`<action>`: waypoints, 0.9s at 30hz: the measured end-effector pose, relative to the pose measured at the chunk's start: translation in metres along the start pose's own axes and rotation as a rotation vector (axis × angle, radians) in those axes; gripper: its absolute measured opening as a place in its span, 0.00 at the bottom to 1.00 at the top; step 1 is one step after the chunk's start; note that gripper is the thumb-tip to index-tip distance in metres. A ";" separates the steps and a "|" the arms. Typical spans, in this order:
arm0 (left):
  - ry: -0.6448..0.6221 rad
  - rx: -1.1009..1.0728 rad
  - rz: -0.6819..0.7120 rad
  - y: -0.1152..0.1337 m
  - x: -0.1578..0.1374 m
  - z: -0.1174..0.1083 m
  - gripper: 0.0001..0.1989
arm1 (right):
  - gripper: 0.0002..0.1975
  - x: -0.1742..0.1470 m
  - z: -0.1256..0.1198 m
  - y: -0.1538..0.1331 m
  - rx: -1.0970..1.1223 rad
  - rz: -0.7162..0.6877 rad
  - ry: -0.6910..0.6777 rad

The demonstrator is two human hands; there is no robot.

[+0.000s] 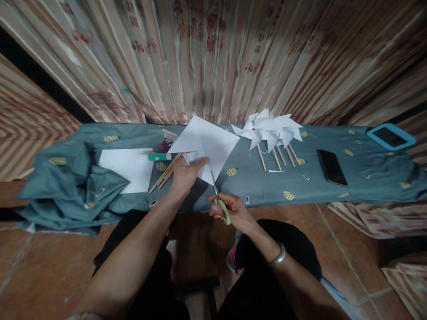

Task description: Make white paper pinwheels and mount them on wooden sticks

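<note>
A square sheet of white paper (210,138) is held up over the cloth, one corner pointing away from me. My left hand (188,171) grips its left side, thumb on top. In my right hand (233,209) is a pair of scissors (223,210) with pale green handles, my fingers through the loops. The blades meet the paper at its near corner, where a slit runs inward. Under and beside my left hand lie several wooden sticks (163,178). A green and white glue stick (159,157) rests left of the paper.
More white paper (133,171) lies on the left, partly under bunched cloth (80,178). Several paper pinwheels (267,129) on sticks lie right of centre. Farther right are a dark phone (332,167) and a blue-framed device (391,136). A curtain (207,58) hangs behind.
</note>
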State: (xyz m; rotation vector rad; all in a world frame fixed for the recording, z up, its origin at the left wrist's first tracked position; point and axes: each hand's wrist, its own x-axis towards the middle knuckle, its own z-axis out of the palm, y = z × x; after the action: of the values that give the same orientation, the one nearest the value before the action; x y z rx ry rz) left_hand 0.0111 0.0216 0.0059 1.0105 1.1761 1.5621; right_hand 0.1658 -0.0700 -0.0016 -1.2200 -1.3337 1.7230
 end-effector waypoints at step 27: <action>-0.022 0.056 -0.035 -0.004 -0.002 -0.001 0.15 | 0.20 0.001 0.004 0.003 0.047 -0.007 0.068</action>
State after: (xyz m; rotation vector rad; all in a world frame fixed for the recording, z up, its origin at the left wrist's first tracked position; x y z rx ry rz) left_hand 0.0116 0.0197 0.0014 1.0354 1.2216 1.4942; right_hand 0.1624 -0.0715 -0.0043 -1.2350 -1.2492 1.6831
